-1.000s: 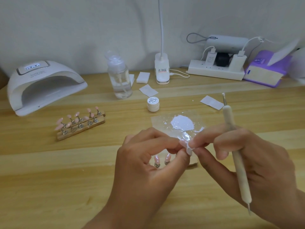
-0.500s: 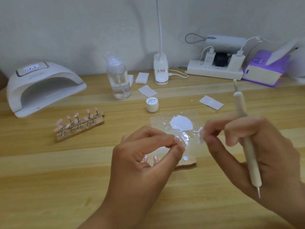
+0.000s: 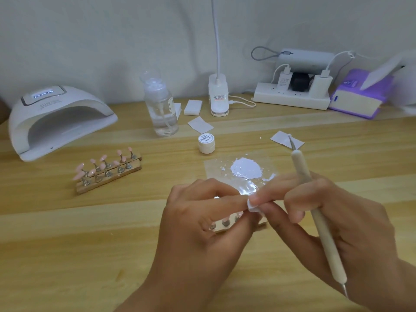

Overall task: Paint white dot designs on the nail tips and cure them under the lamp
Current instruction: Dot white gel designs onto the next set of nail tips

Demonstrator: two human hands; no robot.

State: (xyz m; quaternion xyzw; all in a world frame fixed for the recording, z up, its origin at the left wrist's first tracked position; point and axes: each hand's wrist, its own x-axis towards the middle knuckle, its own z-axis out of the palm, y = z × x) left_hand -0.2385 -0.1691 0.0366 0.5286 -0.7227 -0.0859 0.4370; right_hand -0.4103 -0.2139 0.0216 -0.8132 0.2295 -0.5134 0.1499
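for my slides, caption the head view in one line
Left hand and right hand pinch a small white scrap; right hand also holds the dotting tool.

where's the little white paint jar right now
In the head view, the white paint jar stands mid-table, just behind the paint-smeared palette sheet and to the right of the clear pump bottle.

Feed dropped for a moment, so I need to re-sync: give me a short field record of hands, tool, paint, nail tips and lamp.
left hand: fingertips pinch a small white scrap
right hand: pinches the same scrap; dotting tool held through its fingers
tool tip: upper end carries white
white paint: puddle on clear film, beyond the hands
paint jar: lid on, behind the film
nail tips: pink, on wooden holder, left of the hands; dots not discernible
lamp: far left, display lit
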